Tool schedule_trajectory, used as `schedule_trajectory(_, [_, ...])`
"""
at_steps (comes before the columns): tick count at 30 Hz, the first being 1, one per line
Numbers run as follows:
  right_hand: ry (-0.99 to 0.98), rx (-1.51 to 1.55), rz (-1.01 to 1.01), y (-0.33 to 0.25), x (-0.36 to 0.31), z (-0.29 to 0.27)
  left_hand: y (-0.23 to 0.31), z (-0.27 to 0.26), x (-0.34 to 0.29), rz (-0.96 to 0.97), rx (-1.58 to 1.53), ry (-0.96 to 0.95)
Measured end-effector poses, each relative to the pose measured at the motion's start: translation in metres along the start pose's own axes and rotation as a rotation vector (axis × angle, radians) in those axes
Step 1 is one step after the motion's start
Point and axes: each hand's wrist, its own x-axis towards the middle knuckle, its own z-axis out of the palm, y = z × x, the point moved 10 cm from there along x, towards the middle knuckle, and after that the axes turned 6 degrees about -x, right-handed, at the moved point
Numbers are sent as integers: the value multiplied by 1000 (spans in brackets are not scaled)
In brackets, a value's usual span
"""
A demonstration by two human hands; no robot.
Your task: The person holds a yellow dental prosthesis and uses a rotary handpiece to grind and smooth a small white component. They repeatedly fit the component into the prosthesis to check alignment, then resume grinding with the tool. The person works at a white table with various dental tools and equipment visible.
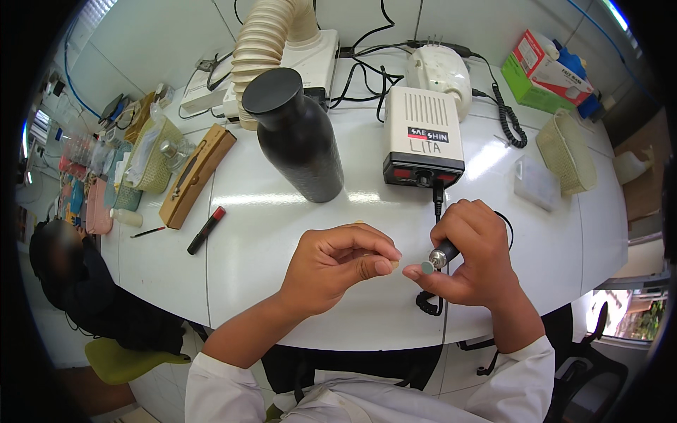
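Note:
My right hand [474, 257] grips a black rotary handpiece [447, 251], its metal nose toward my left hand. A small grey-green round grinding tip [427, 267] sits on the end of the nose. Thumb and fingers of my left hand [338, 262] pinch a small pale yellowish piece [395, 266], mostly hidden by the fingertips. A narrow gap separates the tip from that piece. Beyond my right hand stands a white and black control box [424, 137]; a black cord [438, 197] plugs into its front and runs down toward my right hand.
A tall black bottle [300, 141] stands beyond my left hand. Left of it lie a wooden box [197, 173], a black and red marker [206, 230] and a thin brush [148, 231]. A ribbed hose [264, 49] rises behind. At right are a clear case [536, 182] and a basket [566, 151]. A person [92, 282] sits far left.

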Motion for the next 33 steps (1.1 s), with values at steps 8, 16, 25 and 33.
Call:
schedule_trajectory(8, [180,0,-324,-28,-15,-1,-16,-1,1,-102,-152,0])
schedule_trajectory(16, [273,-53,-410,-42,-22,-8,-30,5,-1,-153,-328,-1])
schedule_trajectory(25, [294,-25,-396,-45,-25,-11,-18,6,-3,-113,-259,-41])
schedule_trajectory(33, [200,-31,30,-6,-5,-36,-21,-9,4,-90,-203,-42])
